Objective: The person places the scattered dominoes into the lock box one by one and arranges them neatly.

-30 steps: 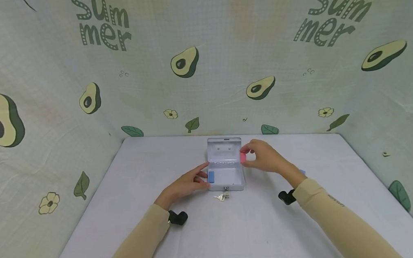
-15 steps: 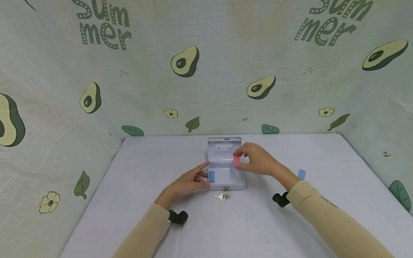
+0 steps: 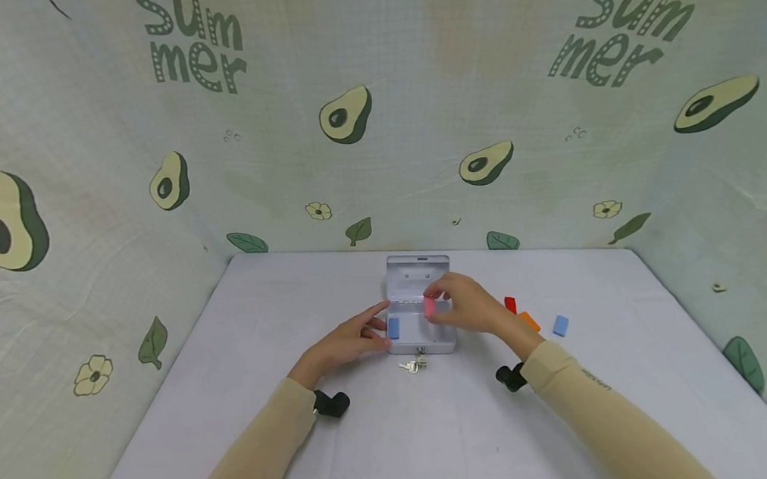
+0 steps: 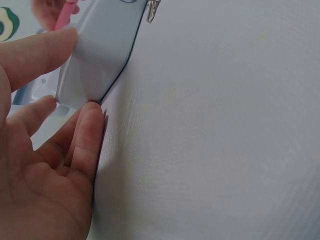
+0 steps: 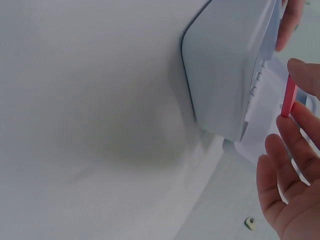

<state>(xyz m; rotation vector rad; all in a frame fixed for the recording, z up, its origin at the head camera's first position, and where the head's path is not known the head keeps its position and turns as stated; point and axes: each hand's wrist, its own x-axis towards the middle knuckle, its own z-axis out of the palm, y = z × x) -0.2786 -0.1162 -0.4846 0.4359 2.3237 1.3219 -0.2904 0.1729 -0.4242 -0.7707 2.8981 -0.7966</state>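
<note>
A small light-grey metal cash box (image 3: 427, 348) stands at the middle of the table, its lid (image 3: 403, 272) raised at the back. My right hand (image 3: 467, 304) pinches a small pink block (image 3: 429, 306) between thumb and fingertips, above the box's interior. In the right wrist view the pink block (image 5: 289, 95) is seen edge-on. My left hand (image 3: 345, 343) rests thumb and fingertips against the box's left side, as the left wrist view confirms on the box wall (image 4: 100, 55). Inside the box, at its left, lies a blue block (image 3: 393, 328). Keys (image 3: 411, 365) hang at the front lock.
To the right of the box, partly behind my right forearm, are a red block (image 3: 510, 304) and an orange block (image 3: 530, 322). Farther right lies another blue block (image 3: 561, 325). A printed cloth (image 3: 415, 130) surrounds the white table (image 3: 429, 448).
My right hand has carried the pink block leftward from the box's right edge to over its interior. The red and orange blocks have come into view. My left hand stays where it was.
</note>
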